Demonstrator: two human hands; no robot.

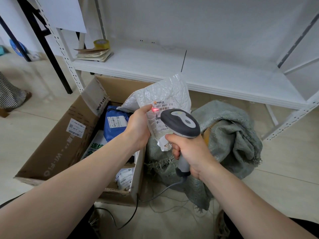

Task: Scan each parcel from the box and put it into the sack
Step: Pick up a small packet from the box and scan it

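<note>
left hand (138,125) pinches white parcel (165,94), right hand (189,150) grips scanner (181,123).

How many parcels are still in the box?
3 visible: a blue parcel at the far end, a green-printed white parcel beside it, a labelled white parcel nearest. More may hide underneath.

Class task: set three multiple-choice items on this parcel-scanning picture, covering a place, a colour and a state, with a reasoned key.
1. Where is the yellow tape roll? A. on the white shelf B. on the floor C. on a chair
2. What colour is the boxed parcel nearest the left hand? A. red B. blue C. yellow
3. What state is the white parcel in? A. lying on the shelf B. gripped by the left hand C. taped to the wall
Key: 1 A, it stands on the shelf; 2 B, blue wrapper; 3 B, the thumb pinches its edge before the scanner.
</note>
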